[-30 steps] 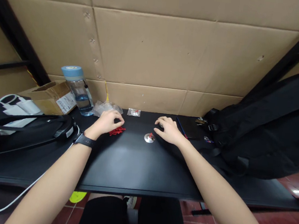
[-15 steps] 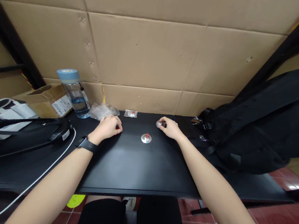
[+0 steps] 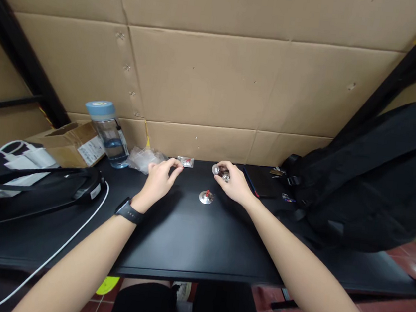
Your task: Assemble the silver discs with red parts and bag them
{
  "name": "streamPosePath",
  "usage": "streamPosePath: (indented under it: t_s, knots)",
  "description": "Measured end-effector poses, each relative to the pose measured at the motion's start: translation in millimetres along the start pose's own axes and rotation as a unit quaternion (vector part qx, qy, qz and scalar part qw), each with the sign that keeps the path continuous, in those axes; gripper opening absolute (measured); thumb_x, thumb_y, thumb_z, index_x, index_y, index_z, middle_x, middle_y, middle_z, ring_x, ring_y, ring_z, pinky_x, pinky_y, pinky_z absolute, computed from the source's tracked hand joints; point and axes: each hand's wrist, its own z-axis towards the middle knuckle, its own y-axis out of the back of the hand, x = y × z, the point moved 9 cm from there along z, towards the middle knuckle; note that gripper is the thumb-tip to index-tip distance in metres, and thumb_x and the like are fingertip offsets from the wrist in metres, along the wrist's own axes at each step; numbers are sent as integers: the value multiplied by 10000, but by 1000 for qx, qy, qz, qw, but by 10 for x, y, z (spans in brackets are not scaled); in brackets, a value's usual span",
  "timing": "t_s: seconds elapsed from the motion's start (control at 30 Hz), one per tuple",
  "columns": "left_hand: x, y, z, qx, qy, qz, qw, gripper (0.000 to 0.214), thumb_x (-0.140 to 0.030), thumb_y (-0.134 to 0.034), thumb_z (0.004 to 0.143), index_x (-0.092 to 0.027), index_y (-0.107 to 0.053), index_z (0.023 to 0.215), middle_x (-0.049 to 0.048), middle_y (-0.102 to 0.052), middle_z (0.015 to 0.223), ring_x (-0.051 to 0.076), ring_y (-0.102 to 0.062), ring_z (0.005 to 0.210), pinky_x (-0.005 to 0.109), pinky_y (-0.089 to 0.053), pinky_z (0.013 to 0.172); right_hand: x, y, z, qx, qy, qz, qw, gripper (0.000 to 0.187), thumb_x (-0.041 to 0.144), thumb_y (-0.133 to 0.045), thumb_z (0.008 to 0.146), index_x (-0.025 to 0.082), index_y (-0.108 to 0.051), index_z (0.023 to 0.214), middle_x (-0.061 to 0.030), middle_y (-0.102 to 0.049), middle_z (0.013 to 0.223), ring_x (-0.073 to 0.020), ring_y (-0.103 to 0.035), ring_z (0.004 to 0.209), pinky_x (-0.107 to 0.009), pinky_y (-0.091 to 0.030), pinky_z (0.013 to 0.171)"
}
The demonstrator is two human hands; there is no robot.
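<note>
My left hand point(image 3: 160, 179), with a dark watch on its wrist, is raised over the black table with thumb and forefinger pinched together. Whatever lies between those fingertips is too small to make out. Just beyond them is a clear packet point(image 3: 186, 162) with a red bit and something shiny inside. My right hand point(image 3: 234, 181) grips a small shiny metal disc point(image 3: 216, 169) by its edge; the fingers cover part of it. Between the hands, a similar domed metal disc point(image 3: 206, 197) with a red piece on top lies on the table.
Crumpled clear plastic bags point(image 3: 143, 159), a blue-lidded water bottle point(image 3: 110, 137) and an opened cardboard box point(image 3: 74, 146) stand at the left. A black case point(image 3: 76, 191) and white cable point(image 3: 85, 224) lie nearer. A black backpack point(image 3: 370, 184) fills the right; cardboard point(image 3: 209, 81) covers the back.
My left hand has lifted from the table and moved right and up toward the packet, thumb and forefinger now showing. The right hand has turned the metal disc slightly. The view has shifted a little.
</note>
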Motion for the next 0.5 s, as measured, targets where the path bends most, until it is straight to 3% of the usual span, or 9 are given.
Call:
streamPosePath:
  t_s: [0.1,0.2,0.5]
  knots:
    - [-119,31,-34,-22,-5,-52,998,134,-336,-557,975,-242,-653,973,2,-761,1001,196,-701,825,371,-405,902,249,-3,-47,-8,22,63,998,333,253,-668,835,233,-587,1157,-79,-713,1133,-244,-667,1032,-388,-507,887]
    - [-197,-5,-69,-26,-25,-107,994,94,-310,-613,948,-247,-621,1018,3,-767,998,211,-721,953,384,-414,946,433,-18,-97,-12,33,116,993,367,265,-687,843,241,-582,1193,-73,-715,1148,-230,-682,1031,-366,-522,842]
    - [-323,-150,-123,26,-25,-195,980,184,-264,-662,905,-254,-540,1042,11,-747,1011,241,-736,1002,423,-448,943,739,-171,-226,15,59,211,976,391,303,-745,841,261,-612,1207,-79,-706,1214,-244,-674,1120,-381,-567,853]
